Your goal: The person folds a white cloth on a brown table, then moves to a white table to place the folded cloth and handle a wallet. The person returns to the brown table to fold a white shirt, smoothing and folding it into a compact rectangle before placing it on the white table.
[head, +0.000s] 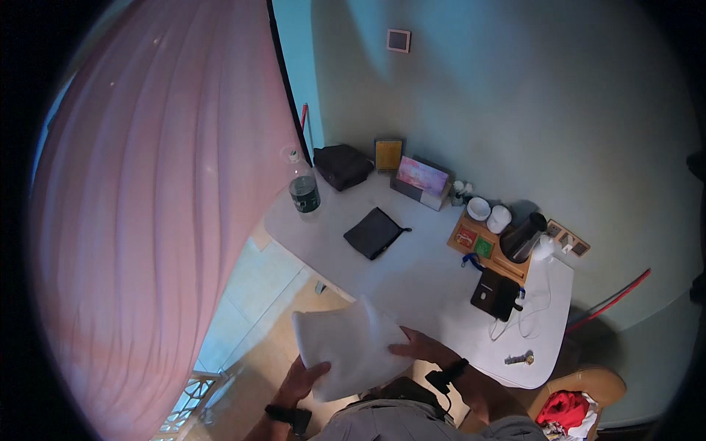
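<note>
A folded white cloth (353, 353), perhaps a towel, is held up in front of my body near the table's front edge. My left hand (302, 380) grips its lower left side, the thumb lying on top. On the right side my right hand (419, 346) pinches it, fingers partly hidden behind the fabric. Beyond the cloth is the white table (331, 242), with a dark zip pouch (376, 234) lying flat on it. Each wrist wears a black strap with a small device.
At the table's back left stand a large water bottle (304, 190) and a dark bag (343, 166). A wooden tray (510, 267) holds cups and a black kettle (523, 238). A black wallet-like case (495, 295), cables and a wristwatch (519, 359) lie right. A tan chair (593, 380) holds clothes; a pink curtain (165, 193) hangs left.
</note>
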Demonstrator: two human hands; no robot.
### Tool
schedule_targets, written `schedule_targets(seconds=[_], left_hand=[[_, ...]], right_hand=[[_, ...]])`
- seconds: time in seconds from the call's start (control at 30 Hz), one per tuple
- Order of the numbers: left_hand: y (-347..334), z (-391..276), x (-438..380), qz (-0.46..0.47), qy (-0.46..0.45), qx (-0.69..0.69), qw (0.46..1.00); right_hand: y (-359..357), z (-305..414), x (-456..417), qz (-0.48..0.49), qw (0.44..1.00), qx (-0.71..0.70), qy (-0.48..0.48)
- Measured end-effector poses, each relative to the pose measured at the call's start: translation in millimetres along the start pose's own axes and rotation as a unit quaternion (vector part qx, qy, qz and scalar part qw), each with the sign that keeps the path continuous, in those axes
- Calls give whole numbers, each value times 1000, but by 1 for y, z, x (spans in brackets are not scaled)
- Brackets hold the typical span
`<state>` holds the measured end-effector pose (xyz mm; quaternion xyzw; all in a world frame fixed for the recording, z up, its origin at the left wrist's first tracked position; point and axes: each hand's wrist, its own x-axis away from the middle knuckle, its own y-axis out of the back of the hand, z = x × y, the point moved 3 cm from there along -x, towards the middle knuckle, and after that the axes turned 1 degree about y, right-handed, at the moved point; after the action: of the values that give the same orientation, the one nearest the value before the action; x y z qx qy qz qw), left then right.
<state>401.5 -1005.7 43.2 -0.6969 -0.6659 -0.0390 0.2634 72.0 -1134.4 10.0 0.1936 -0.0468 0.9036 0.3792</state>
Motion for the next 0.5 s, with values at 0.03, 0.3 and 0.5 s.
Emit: schedule_targets(seconds=[0.03,0.3,0.5], left_hand=[[-1,-19,-18,15,-4,-16,1000],[29,-23,-216,107,36,-98,989],[50,7,-268,79,90,-67,991]], right_hand=[[8,5,-6,-25,1000,-15,2],[85,-12,-48,-130,987,-35,-90],[155,-41,-134,-353,893,275,41]])
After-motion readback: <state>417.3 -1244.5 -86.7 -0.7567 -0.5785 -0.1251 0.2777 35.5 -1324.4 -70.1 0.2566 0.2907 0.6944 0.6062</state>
